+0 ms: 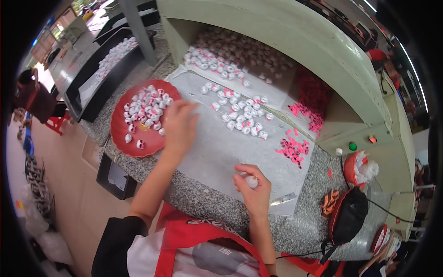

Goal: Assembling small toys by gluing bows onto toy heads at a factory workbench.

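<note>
My right hand (255, 190) is closed on a small white ball-shaped piece (251, 181), held between thumb and fingers above the grey sheet (207, 152). Somewhat blurred, my left hand (180, 127) hovers at the right rim of a red scalloped plate (121, 138); its fingers are loosely bent and apart, with nothing visible in them. Many small white pieces with pink and black marks (147, 108) are heaped on that plate. Farther back on the sheet lie loose white pieces (247, 113), and to their right a little pile of pink parts (294, 150).
A pale green shelf unit (277, 27) arches over more white pieces (217, 62) and pink parts (314, 99). A cutter-like blade tool (282, 199) lies near my right hand. Black trays (83, 104) stand at left. A black pouch (348, 216) and red cup (350, 168) stand at right.
</note>
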The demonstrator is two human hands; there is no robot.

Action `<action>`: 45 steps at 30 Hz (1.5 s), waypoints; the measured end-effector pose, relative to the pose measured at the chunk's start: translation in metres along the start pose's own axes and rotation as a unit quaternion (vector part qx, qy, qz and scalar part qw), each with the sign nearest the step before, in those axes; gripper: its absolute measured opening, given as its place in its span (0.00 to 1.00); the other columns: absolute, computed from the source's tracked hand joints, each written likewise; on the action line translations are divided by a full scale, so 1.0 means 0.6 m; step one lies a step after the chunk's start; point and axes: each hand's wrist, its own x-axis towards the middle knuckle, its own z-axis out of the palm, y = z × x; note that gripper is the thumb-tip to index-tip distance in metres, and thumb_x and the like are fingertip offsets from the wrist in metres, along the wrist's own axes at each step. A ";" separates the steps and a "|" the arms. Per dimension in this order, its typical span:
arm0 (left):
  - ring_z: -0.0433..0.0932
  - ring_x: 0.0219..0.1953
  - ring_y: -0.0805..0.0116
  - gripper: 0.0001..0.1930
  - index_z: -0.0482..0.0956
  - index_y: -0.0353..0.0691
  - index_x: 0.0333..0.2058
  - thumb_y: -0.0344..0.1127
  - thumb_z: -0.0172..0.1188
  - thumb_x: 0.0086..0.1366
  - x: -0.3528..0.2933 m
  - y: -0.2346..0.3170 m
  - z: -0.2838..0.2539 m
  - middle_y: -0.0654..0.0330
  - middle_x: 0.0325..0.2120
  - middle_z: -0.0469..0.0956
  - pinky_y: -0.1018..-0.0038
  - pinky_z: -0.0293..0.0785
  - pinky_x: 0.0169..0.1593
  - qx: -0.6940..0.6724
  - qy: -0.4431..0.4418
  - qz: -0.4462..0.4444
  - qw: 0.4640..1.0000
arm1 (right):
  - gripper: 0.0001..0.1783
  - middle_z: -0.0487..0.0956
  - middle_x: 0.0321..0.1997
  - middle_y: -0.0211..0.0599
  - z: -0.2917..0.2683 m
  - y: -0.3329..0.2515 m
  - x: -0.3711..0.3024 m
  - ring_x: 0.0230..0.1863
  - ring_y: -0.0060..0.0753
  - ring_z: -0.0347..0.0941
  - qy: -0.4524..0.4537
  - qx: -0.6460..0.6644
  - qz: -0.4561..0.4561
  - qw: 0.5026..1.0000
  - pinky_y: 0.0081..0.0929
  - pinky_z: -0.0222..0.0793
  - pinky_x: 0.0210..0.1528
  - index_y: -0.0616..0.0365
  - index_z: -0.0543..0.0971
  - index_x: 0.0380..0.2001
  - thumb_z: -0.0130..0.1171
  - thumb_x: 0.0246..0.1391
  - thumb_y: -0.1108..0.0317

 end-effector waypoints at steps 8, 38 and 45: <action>0.71 0.36 0.58 0.11 0.74 0.38 0.31 0.24 0.50 0.46 -0.009 0.040 0.123 0.55 0.31 0.71 0.65 0.72 0.35 0.010 -0.218 0.035 0.975 | 0.10 0.72 0.33 0.35 -0.026 -0.020 -0.039 0.23 0.20 0.68 0.095 0.036 0.070 0.992 0.14 0.66 0.23 0.65 0.74 0.32 0.54 0.41 0.80; 0.72 0.42 0.65 0.17 0.68 0.27 0.42 0.15 0.53 0.51 -0.059 0.189 -0.043 0.50 0.40 0.69 0.74 0.73 0.45 -0.606 -0.228 -0.199 0.735 | 0.09 0.74 0.27 0.37 -0.045 -0.100 -0.071 0.25 0.22 0.69 0.201 -0.170 -0.250 0.932 0.18 0.64 0.28 0.64 0.72 0.30 0.54 0.42 0.72; 0.73 0.39 0.70 0.16 0.73 0.32 0.40 0.16 0.55 0.49 -0.055 0.189 -0.039 0.55 0.38 0.70 0.78 0.74 0.43 -0.559 -0.225 -0.168 0.781 | 0.08 0.76 0.22 0.38 -0.050 -0.108 -0.061 0.21 0.25 0.71 0.167 -0.182 -0.273 0.930 0.18 0.65 0.24 0.63 0.73 0.28 0.55 0.41 0.73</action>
